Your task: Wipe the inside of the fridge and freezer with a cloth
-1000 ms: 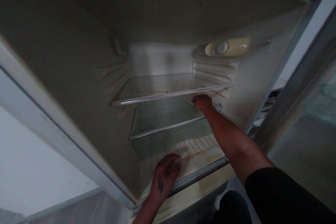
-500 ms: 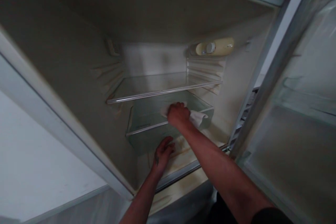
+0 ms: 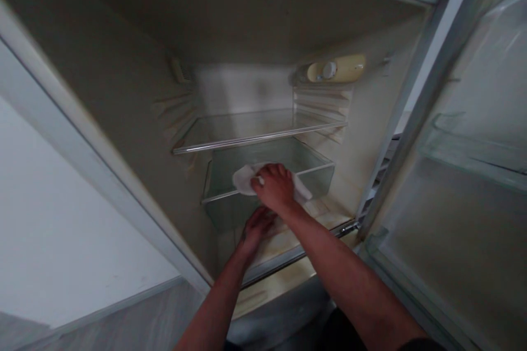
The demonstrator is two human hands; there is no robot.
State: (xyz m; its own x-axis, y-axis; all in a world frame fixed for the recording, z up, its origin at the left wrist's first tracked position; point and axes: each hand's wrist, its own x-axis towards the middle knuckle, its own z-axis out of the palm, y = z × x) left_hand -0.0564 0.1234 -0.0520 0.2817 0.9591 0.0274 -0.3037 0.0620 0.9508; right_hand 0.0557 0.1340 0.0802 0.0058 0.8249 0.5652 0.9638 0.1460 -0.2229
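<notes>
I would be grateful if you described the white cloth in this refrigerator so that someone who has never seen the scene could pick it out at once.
In the open refrigerator, look below the glass shelf to the clear bin. The white cloth lies crumpled on the bin's front edge under the right hand. It is the only soft white thing there, just above the left hand.

The right hand [image 3: 274,189] has moved left along the drawer [image 3: 228,209] rim, and the white cloth [image 3: 245,180] under it now spreads wider across the front edge. The left hand [image 3: 257,227] has risen off the fridge floor [image 3: 288,247], closing in just below the right.
</notes>
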